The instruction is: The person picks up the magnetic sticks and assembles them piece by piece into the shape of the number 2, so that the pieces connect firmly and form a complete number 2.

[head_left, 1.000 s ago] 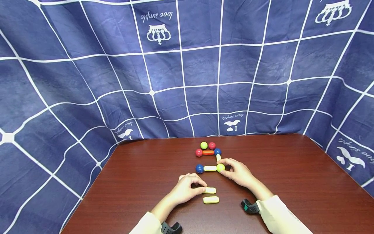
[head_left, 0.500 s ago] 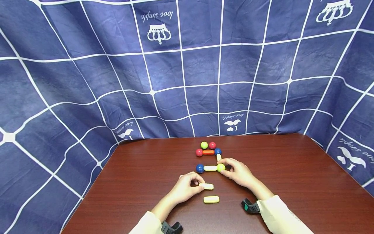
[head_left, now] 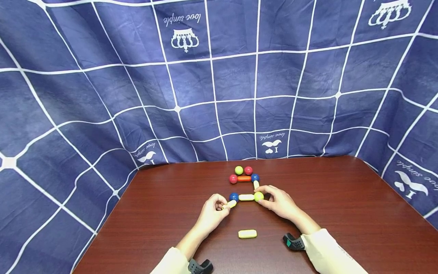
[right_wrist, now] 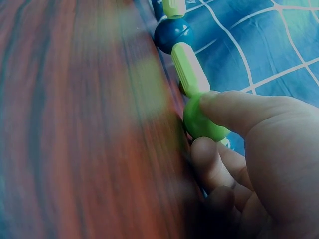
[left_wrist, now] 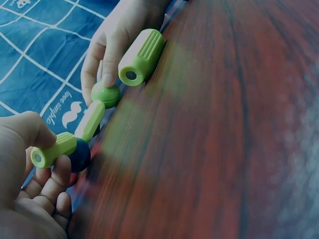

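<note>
My left hand (head_left: 211, 213) pinches a yellow-green magnetic rod (left_wrist: 56, 149) between thumb and fingers. The rod's far end meets, or nearly meets, a blue ball (head_left: 234, 197); whether they touch I cannot tell. From that ball a second yellow rod (head_left: 246, 197) runs right to a lime-green ball (right_wrist: 203, 119). My right hand (head_left: 278, 201) holds the green ball between thumb and fingers. Another pale yellow rod (head_left: 256, 185) leads back from there to a farther blue ball (head_left: 254, 177), which joins an orange-red rod (head_left: 244, 178) ending in a red ball (head_left: 233, 179).
A loose yellow rod (head_left: 247, 233) lies on the brown table (head_left: 164, 198) in front of the hands. Behind the chain sit a lime ball (head_left: 238, 170) and a red ball (head_left: 248, 170). A blue patterned cloth (head_left: 236, 80) hangs along the table's back edge.
My left hand has picked up the nearer-placed rod and carried it back and left to the near blue ball, turning it aslant. The right hand has stayed on the green ball.
</note>
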Action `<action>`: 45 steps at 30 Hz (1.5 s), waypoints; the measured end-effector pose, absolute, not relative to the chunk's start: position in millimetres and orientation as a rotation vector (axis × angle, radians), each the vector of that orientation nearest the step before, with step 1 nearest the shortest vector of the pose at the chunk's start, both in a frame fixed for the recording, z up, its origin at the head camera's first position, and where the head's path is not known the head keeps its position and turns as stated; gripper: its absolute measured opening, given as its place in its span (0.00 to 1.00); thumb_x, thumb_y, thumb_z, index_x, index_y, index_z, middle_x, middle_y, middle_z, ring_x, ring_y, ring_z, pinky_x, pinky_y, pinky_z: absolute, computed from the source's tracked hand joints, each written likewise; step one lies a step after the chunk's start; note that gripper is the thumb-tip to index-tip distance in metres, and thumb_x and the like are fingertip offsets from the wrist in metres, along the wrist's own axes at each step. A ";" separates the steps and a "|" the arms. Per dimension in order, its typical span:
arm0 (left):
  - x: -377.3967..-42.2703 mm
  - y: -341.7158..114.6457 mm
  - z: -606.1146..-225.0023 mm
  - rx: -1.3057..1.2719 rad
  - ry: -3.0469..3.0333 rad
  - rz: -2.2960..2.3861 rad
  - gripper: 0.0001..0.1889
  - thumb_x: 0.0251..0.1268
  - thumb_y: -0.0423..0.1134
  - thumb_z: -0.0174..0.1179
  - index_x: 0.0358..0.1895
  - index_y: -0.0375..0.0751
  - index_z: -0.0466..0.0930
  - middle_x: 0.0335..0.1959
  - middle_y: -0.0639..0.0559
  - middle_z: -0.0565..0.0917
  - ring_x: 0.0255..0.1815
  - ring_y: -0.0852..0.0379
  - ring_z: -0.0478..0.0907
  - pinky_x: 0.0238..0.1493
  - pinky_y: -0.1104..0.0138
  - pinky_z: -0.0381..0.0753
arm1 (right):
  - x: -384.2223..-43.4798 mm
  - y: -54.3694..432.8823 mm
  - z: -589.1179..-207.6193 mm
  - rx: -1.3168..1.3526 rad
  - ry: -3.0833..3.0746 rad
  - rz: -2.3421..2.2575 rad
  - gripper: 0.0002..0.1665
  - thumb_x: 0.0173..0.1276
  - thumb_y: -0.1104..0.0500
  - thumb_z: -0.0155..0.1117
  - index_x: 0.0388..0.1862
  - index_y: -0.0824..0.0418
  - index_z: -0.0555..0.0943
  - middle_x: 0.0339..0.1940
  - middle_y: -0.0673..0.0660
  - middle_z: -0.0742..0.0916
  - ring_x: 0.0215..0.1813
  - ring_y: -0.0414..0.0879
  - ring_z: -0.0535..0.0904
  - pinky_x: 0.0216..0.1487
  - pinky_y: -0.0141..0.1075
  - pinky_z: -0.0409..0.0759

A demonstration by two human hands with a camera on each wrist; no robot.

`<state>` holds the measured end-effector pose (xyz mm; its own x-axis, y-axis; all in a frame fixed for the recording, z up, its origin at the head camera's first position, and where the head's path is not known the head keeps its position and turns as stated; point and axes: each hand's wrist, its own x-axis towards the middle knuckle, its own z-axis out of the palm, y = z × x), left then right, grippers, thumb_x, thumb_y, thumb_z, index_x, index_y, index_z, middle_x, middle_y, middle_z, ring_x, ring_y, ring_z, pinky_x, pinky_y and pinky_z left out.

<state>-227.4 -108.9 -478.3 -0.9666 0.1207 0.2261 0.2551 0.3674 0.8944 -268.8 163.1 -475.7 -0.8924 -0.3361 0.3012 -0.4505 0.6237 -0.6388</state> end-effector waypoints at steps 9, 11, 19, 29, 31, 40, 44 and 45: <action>-227.2 -108.8 -477.4 -0.350 -2.473 -1.687 0.08 0.54 0.29 0.68 0.33 0.38 0.77 0.35 0.49 0.77 0.31 0.66 0.75 0.36 0.76 0.74 | -268.5 163.6 -474.5 0.663 -2.685 1.139 0.19 0.63 0.53 0.73 0.53 0.44 0.83 0.39 0.44 0.84 0.22 0.33 0.72 0.26 0.29 0.71; -227.2 -108.3 -477.4 -0.334 -2.469 -1.695 0.09 0.54 0.29 0.69 0.33 0.37 0.77 0.35 0.47 0.77 0.30 0.67 0.74 0.35 0.76 0.73 | -268.1 163.2 -474.0 0.663 -2.691 1.147 0.19 0.63 0.53 0.73 0.53 0.44 0.83 0.38 0.44 0.84 0.22 0.33 0.73 0.27 0.29 0.72; -229.1 -109.8 -478.8 -0.378 -2.473 -1.678 0.11 0.53 0.32 0.73 0.33 0.39 0.77 0.35 0.48 0.78 0.31 0.67 0.75 0.37 0.76 0.75 | -269.1 163.6 -475.1 0.663 -2.683 1.144 0.18 0.63 0.53 0.73 0.53 0.46 0.84 0.37 0.43 0.83 0.23 0.33 0.73 0.27 0.29 0.72; -227.6 -111.2 -478.9 -0.523 -2.482 -1.681 0.09 0.54 0.35 0.74 0.38 0.42 0.84 0.40 0.46 0.81 0.36 0.68 0.81 0.40 0.75 0.80 | -268.8 163.1 -474.6 0.655 -2.691 1.141 0.18 0.63 0.53 0.73 0.53 0.44 0.83 0.38 0.43 0.83 0.23 0.33 0.73 0.27 0.29 0.72; -227.4 -111.2 -478.8 -0.563 -2.484 -1.666 0.09 0.55 0.34 0.73 0.38 0.42 0.85 0.39 0.46 0.81 0.36 0.69 0.81 0.40 0.75 0.80 | -268.7 163.0 -474.8 0.653 -2.692 1.139 0.18 0.63 0.52 0.73 0.52 0.44 0.83 0.38 0.43 0.83 0.23 0.33 0.72 0.27 0.29 0.72; -225.7 -109.9 -475.4 -0.617 -2.506 -1.625 0.07 0.55 0.34 0.74 0.37 0.47 0.87 0.37 0.50 0.82 0.35 0.67 0.81 0.40 0.75 0.80 | -270.1 163.8 -475.7 0.655 -2.695 1.148 0.18 0.64 0.52 0.72 0.53 0.42 0.83 0.38 0.43 0.83 0.21 0.33 0.74 0.27 0.29 0.72; -224.5 -109.8 -475.1 -0.636 -2.521 -1.607 0.07 0.54 0.35 0.74 0.36 0.47 0.88 0.37 0.50 0.82 0.36 0.63 0.82 0.40 0.75 0.80 | -270.1 163.8 -476.1 0.656 -2.703 1.149 0.18 0.64 0.51 0.72 0.54 0.42 0.83 0.39 0.44 0.83 0.20 0.33 0.74 0.27 0.30 0.72; -224.3 -109.8 -475.2 -0.641 -2.526 -1.605 0.07 0.54 0.35 0.74 0.36 0.48 0.88 0.37 0.50 0.82 0.37 0.63 0.82 0.40 0.75 0.80 | -270.0 163.9 -476.3 0.656 -2.704 1.149 0.19 0.64 0.52 0.72 0.54 0.43 0.83 0.39 0.44 0.83 0.20 0.33 0.74 0.27 0.30 0.72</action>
